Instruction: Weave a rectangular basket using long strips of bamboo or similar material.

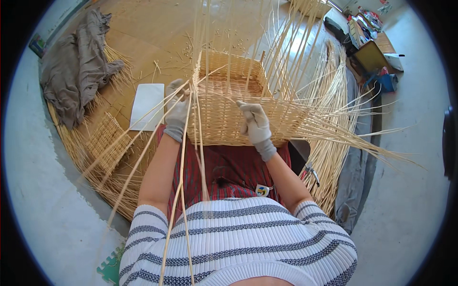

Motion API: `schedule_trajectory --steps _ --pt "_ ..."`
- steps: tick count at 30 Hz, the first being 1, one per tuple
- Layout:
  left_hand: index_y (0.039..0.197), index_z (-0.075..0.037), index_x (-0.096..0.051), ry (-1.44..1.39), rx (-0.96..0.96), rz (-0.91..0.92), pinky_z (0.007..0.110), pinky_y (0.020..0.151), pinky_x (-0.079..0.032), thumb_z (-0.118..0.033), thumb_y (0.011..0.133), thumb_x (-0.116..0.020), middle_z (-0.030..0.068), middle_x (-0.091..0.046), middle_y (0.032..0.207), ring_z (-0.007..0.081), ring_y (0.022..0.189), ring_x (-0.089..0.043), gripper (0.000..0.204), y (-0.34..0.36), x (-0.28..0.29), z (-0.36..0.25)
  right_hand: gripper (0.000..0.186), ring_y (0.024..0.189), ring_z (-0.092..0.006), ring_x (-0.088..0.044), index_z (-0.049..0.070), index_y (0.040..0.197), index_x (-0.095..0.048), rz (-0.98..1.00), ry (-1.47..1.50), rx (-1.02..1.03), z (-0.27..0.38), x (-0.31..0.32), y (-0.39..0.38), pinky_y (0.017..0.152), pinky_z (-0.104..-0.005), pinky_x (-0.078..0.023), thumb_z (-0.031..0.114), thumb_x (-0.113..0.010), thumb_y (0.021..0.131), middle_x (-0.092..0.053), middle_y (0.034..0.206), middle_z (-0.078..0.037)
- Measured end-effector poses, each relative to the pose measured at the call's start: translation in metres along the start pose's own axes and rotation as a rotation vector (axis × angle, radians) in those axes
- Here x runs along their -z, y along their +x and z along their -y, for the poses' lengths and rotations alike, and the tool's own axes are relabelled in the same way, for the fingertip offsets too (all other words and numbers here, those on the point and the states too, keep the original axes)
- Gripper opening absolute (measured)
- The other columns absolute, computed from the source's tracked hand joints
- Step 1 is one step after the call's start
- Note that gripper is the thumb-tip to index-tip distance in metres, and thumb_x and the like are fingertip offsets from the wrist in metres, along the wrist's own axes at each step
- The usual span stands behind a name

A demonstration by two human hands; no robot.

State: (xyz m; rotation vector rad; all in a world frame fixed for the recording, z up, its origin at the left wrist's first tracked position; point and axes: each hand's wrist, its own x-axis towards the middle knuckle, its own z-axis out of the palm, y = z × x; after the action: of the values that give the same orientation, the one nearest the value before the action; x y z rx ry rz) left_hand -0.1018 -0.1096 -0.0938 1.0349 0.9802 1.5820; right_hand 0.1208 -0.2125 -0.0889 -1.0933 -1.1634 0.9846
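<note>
A partly woven wicker basket [224,121] rests on my lap, its pale stakes standing up from the far and right sides. My left hand [178,110], in a light glove with a grey cuff, is closed at the basket's left corner around several wicker strands [183,157]. These strands fan out down and to the left from there. My right hand [256,125], gloved alike, is at the near wall. Its fingers are curled on a thin strand that runs along the rim from the left corner; the fingertips are partly hidden.
A white board [147,106] lies left of the basket, beside a small woven panel [109,143]. Grey cloth [78,66] covers bundled strands at far left. Long loose strands [329,133] lie on the right. A blue container [387,83] stands farther off.
</note>
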Motion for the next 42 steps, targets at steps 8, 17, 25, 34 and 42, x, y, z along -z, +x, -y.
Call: schedule_trajectory --steps 8,17,25,34,42 --pt "0.147 -0.024 -0.045 1.107 -0.453 0.515 0.036 0.082 -0.055 -0.014 0.084 -0.076 0.0166 -0.047 0.141 0.0298 0.094 -0.067 0.071 -0.062 -0.055 -0.02 0.021 0.086 -0.0173 -0.066 0.003 0.115 -0.062 -0.501 0.058 0.099 -0.006 0.012 0.041 0.075 -0.031 -0.054 0.001 -0.059 0.095 -0.068 0.104 -0.007" --pt "0.153 -0.03 -0.036 1.427 -0.408 0.562 0.045 0.075 -0.055 -0.011 0.084 -0.068 0.0238 -0.042 0.143 0.0371 0.086 -0.066 0.079 -0.048 -0.065 0.002 0.046 0.086 -0.0177 -0.064 0.001 0.141 -0.041 -0.443 -0.166 0.489 0.006 0.056 0.078 0.073 -0.0296 -0.051 0.006 -0.054 0.098 -0.068 0.108 -0.012" --pt "0.148 -0.024 -0.042 1.388 -0.349 0.671 0.043 0.074 -0.056 -0.008 0.085 -0.065 0.0186 -0.048 0.133 0.0313 0.085 -0.068 0.069 -0.086 -0.154 -0.003 0.045 0.102 -0.0238 -0.066 0.005 0.139 -0.051 -0.408 -0.877 0.519 0.061 0.07 0.083 0.088 -0.0349 -0.052 0.001 -0.054 0.094 -0.067 0.117 -0.014" --pt "0.147 -0.028 -0.045 1.465 -0.397 0.681 0.042 0.082 -0.055 -0.001 0.081 -0.068 0.0171 -0.047 0.133 0.0349 0.093 -0.065 0.075 -0.077 -0.159 0.007 0.042 0.103 -0.0153 -0.061 0.003 0.139 -0.053 -0.664 -0.33 0.147 0.027 0.115 -0.036 0.091 -0.0288 -0.051 -0.002 -0.051 0.097 -0.061 0.126 -0.012" --pt "0.113 -0.002 -0.061 0.612 -0.468 0.106 0.03 0.082 -0.054 -0.005 0.089 -0.07 0.0086 -0.06 0.11 0.0164 0.101 -0.059 0.025 -0.061 -0.038 0.016 0.036 0.113 -0.0183 -0.061 -0.001 0.134 -0.056 -0.08 -0.03 0.081 0.057 -0.013 0.017 0.097 -0.0293 -0.048 0.001 -0.054 0.098 -0.066 0.12 -0.013"
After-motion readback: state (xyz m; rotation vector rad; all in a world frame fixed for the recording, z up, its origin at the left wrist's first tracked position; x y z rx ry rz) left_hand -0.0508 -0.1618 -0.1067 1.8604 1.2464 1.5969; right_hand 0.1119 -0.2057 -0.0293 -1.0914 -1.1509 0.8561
